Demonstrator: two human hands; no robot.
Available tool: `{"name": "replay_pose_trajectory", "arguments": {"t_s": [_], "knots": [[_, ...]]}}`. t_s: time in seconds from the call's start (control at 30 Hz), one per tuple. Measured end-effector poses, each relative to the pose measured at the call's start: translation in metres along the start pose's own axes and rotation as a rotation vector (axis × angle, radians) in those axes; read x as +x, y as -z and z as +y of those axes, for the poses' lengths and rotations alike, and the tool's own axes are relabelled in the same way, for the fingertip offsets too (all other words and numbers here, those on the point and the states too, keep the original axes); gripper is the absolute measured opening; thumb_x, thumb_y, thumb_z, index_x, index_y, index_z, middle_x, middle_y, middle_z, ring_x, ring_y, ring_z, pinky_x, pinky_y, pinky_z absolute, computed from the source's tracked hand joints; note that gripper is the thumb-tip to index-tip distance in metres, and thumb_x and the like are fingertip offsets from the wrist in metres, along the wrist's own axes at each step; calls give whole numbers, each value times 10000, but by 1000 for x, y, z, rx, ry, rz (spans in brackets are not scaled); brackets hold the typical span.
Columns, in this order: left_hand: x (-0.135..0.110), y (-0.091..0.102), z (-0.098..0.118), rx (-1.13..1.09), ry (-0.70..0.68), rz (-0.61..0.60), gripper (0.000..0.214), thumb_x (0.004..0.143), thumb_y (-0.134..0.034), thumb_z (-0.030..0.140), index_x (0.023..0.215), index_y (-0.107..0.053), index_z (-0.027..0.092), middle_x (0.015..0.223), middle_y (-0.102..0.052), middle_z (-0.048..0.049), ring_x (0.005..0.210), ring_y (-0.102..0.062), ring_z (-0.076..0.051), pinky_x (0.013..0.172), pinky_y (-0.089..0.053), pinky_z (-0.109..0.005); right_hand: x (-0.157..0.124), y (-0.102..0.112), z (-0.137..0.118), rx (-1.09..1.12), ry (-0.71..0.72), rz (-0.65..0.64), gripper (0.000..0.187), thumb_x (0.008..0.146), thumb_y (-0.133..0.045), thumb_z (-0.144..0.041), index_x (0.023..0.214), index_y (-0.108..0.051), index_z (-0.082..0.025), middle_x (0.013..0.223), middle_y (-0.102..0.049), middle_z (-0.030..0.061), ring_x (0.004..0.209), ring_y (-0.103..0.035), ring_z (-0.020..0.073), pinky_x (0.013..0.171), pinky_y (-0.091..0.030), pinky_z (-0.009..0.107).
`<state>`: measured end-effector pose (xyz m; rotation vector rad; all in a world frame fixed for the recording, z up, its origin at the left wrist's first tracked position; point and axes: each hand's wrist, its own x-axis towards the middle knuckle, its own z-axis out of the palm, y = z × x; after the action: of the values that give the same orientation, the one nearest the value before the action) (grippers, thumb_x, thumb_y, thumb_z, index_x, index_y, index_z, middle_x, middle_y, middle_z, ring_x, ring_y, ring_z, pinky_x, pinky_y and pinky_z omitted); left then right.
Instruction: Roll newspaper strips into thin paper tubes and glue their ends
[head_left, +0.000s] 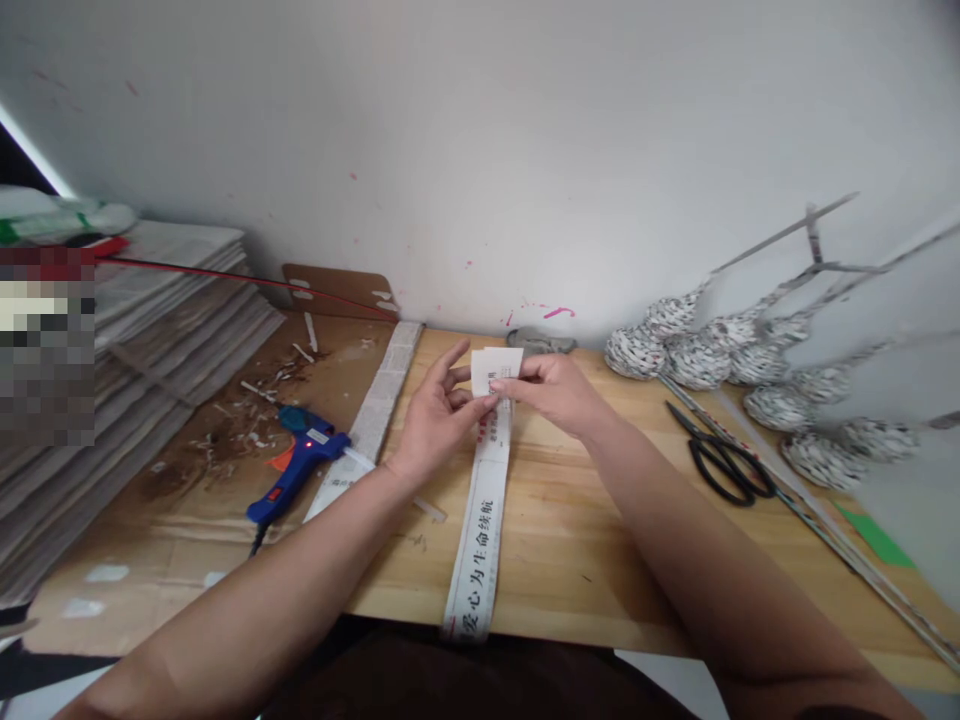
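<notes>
A long newspaper strip (484,500) runs from the table's front edge up to both hands, its far end folded over. My left hand (442,410) pinches the left side of that end between thumb and fingers, with the index finger raised. From the right, my right hand (551,390) grips the same end, thumb on top of the paper. Left of my left forearm lies a blue glue gun (304,460) with a glue stick (358,458) in its back and a small red light on. Another flat newspaper strip (386,400) lies behind my left hand.
Stacked newspapers (187,290) stand at the left beside stained cardboard (180,480) with glue scraps. At right are black scissors (724,460), long rolled paper sticks (847,560) and several woven paper bulbs (697,360) with stems. A grey object (540,341) sits against the wall.
</notes>
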<state>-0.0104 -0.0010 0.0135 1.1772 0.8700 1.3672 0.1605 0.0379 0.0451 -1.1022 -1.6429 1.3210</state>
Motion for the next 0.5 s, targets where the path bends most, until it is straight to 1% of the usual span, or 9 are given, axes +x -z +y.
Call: {"name": "replay_pose_trajectory", "arguments": {"t_s": [0.03, 0.1, 0.13, 0.2, 0.27, 0.33, 0.4, 0.47, 0.5], "knots": [[0, 0, -1, -6, 14, -10, 674, 706, -790, 256, 1319, -511, 225, 1180, -648, -96, 770, -662, -130, 677, -569, -256, 0, -2, 1, 23, 1, 33, 230, 670, -818, -362, 778, -755, -169, 823, -732, 59, 780, -642, 186, 716, -493, 316], [-1, 1, -3, 10, 59, -5, 450, 713, -787, 305, 1112, -643, 156, 1046, -691, -93, 747, -653, -136, 635, -568, -243, 1, -5, 1, 79, -7, 64, 277, 645, -833, -363, 822, -751, -166, 848, -738, 66, 750, -646, 172, 673, -499, 298], [0, 1, -3, 28, 81, 11, 354, 719, -782, 334, 990, -679, 132, 960, -702, -86, 711, -643, -130, 616, -565, -236, 2, -5, 0, 126, -29, 74, 296, 632, -839, -372, 818, -744, -162, 822, -735, 64, 697, -636, 155, 618, -488, 279], [1, 1, -2, 48, 94, 79, 290, 726, -772, 382, 824, -685, 123, 811, -693, -57, 637, -619, -115, 583, -564, -233, 4, -1, 1, 212, -87, 98, 329, 614, -842, -411, 782, -721, -154, 722, -708, 45, 551, -570, 109, 468, -409, 231], [1, 1, 4, 1, 79, 139, 294, 737, -760, 408, 837, -659, 150, 785, -688, -35, 627, -632, -126, 566, -573, -245, 9, 6, 5, 269, -124, 164, 373, 601, -838, -465, 740, -685, -154, 623, -658, 20, 439, -477, 75, 356, -269, 207], [-4, 1, 15, -82, 80, 146, 322, 759, -734, 431, 943, -614, 195, 810, -699, -24, 627, -662, -152, 517, -567, -253, 15, 16, 13, 306, -119, 264, 414, 590, -834, -509, 720, -647, -163, 583, -625, 7, 404, -442, 66, 320, -188, 205], [-19, 5, 29, -121, 117, 85, 335, 789, -699, 445, 1015, -575, 231, 796, -704, -20, 549, -661, -162, 428, -521, -240, 22, 26, 23, 347, -120, 331, 438, 587, -830, -532, 722, -622, -172, 585, -616, 3, 413, -451, 71, 318, -202, 209], [-44, 14, 44, -88, 193, -21, 283, 812, -676, 428, 998, -586, 234, 769, -701, -31, 436, -614, -151, 351, -459, -234, 27, 34, 33, 373, -115, 376, 445, 600, -813, -554, 722, -605, -180, 561, -589, -8, 419, -448, 81, 330, -231, 222], [-60, 19, 51, -51, 261, -87, 257, 817, -674, 410, 987, -605, 230, 789, -707, -49, 415, -606, -152, 348, -459, -246, 30, 36, 36, 391, -111, 392, 437, 614, -804, -553, 721, -595, -185, 552, -576, -17, 424, -447, 84, 349, -267, 228]]}}
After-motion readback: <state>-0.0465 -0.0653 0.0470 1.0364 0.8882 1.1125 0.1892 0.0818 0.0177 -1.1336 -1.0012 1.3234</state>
